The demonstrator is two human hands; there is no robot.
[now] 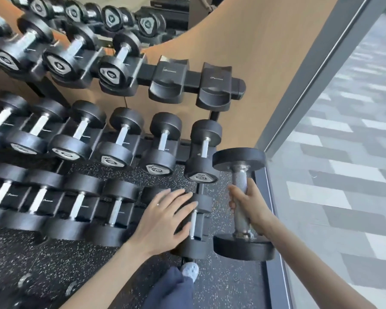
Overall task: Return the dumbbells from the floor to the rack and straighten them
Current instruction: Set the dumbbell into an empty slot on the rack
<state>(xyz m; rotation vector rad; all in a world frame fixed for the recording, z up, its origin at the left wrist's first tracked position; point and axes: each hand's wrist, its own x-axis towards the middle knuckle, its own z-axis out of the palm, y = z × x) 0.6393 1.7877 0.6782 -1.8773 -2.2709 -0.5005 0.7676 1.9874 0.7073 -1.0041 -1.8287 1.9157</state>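
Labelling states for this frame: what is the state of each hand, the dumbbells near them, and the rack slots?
Right hand: grips the held dumbbell's handle.
Held dumbbell: off the rack, by its right end.
Left hand: open, flat over the bottom row's right end.
End dumbbell: sits in the bottom row, partly under the left hand.
Top-row cradles: the two rightmost are empty.
Middle row: visible slots filled.

A black three-tier rack (194, 79) stands left of the right grip (246, 200), on a speckled rubber floor (227, 286) that runs beneath both grips. Up and left of that grip, the top tier ends in two curved cradles (168, 85). Dumbbells (118, 143) fill the middle tier, the last one near the right grip. The bottom tier's row passes under the left grip (165, 215).
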